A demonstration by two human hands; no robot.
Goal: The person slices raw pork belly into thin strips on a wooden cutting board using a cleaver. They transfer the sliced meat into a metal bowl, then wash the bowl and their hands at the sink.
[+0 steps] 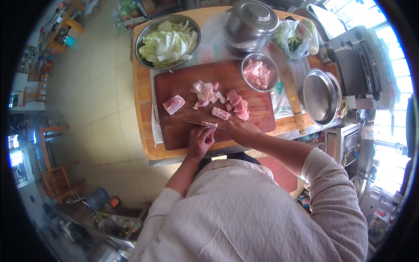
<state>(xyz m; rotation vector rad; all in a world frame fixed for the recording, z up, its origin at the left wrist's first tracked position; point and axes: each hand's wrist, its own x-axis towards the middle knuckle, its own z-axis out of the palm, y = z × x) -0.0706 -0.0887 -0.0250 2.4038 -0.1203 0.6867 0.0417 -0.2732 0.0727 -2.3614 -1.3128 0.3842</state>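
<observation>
On a reddish-brown wooden cutting board [176, 134], my right hand [241, 131] grips the handle of a kitchen knife [194, 123], its blade pointing left. My left hand [200, 139] holds a small piece of meat against the blade; a thin slice [209, 124] lies on the blade's far side. Beyond the knife are a striped pork strip [221, 113], a pile of pink slices [239, 106] and a pile of paler, fatty slices [204, 93]. A larger pork chunk [174, 104] lies at the left. A steel bowl of sliced meat [259, 73] overlaps the board's far right corner.
A large metal bowl of cut cabbage [167, 42] stands at the far left of the wooden table [142, 124]. A lidded steel pot [252, 24] is behind the board. To the right are a straw brush [291, 91], a bag of greens [296, 41] and a steel basin [319, 96].
</observation>
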